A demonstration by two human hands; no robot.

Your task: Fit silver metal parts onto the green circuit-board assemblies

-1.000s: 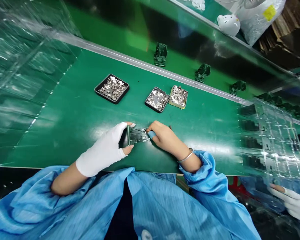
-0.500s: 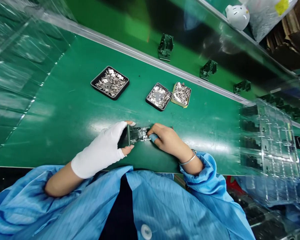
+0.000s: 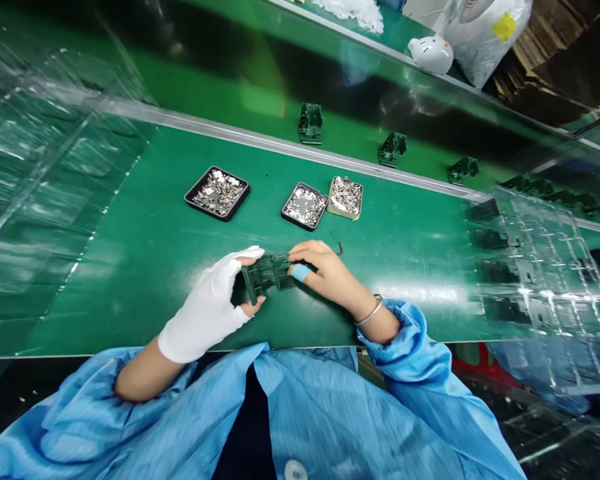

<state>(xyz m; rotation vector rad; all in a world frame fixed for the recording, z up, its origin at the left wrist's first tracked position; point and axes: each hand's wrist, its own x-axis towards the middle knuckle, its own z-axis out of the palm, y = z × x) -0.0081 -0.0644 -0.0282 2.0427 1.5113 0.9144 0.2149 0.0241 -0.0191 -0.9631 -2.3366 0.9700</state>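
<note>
Over the green bench, near its front edge, the gloved left hand clasps one end of a green housing between thumb and fingers; the right hand pinches the other. The housing sits more tilted than half a second ago.

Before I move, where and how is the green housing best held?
Probably by its flat end plate, from the left. The green housing lies crosswise, that plate facing the left hand, which spans its near and far edges; the right hand is at the other end.
</note>
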